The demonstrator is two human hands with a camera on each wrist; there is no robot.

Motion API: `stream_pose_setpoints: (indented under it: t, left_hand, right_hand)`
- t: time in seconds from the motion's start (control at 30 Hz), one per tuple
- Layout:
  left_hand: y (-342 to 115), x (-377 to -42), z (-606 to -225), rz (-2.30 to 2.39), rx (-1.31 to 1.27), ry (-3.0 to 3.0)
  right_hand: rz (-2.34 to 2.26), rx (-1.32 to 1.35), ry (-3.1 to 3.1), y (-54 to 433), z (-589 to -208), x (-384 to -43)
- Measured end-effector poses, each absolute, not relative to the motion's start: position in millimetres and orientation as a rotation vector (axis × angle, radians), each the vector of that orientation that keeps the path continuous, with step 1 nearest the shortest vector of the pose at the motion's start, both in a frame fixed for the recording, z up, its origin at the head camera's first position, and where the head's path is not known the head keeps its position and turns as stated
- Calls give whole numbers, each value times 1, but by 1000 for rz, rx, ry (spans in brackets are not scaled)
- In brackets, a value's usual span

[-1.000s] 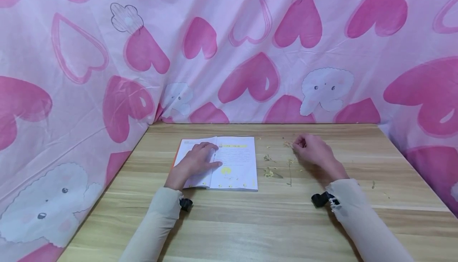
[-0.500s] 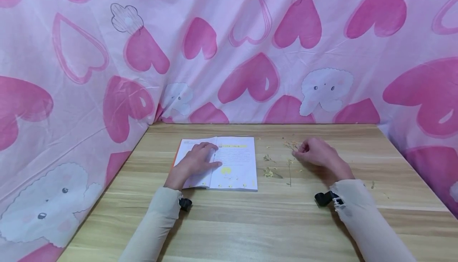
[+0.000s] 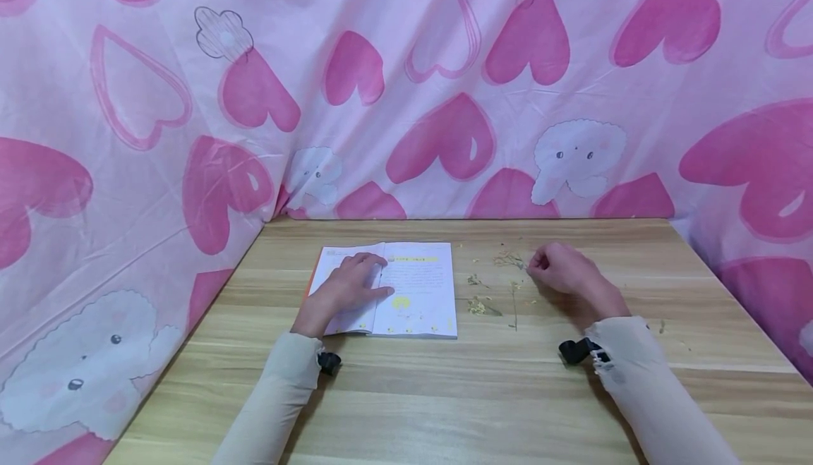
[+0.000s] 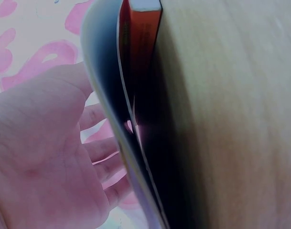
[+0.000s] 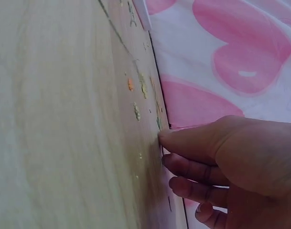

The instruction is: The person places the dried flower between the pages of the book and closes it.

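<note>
- Left hand point(image 3: 346, 284): fingers spread loosely on book point(image 3: 419, 285).
- Right hand point(image 3: 562, 267): fingers bent beside sprig point(image 3: 507, 259); pinch unclear.
- Sprig likely light, brittle; hold stem.

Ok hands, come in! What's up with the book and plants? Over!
Left hand on open book. Right hand by farthest plant sprig, grip unclear. Loose plant bits between book and right hand.

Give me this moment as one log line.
left hand: on open book | right hand: at far sprig, grip unclear | other sprigs: on table, right of book
</note>
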State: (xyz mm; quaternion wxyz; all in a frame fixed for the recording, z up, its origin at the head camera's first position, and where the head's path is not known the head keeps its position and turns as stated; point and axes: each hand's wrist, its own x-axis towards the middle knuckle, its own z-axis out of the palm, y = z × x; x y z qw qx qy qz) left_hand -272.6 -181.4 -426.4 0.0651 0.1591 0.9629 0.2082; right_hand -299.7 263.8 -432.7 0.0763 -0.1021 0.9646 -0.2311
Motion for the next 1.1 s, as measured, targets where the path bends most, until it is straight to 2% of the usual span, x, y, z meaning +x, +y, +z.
stream_pose_setpoints:
  t: [0.53, 1.1]
  left_hand:
    - [-182, -273, -428, 645, 482, 2907]
    - [-182, -275, -430, 627, 462, 2909]
  right_hand:
    - [-691, -308, 2909, 260, -440, -299]
    - [-744, -499, 3019, 228, -442, -296]
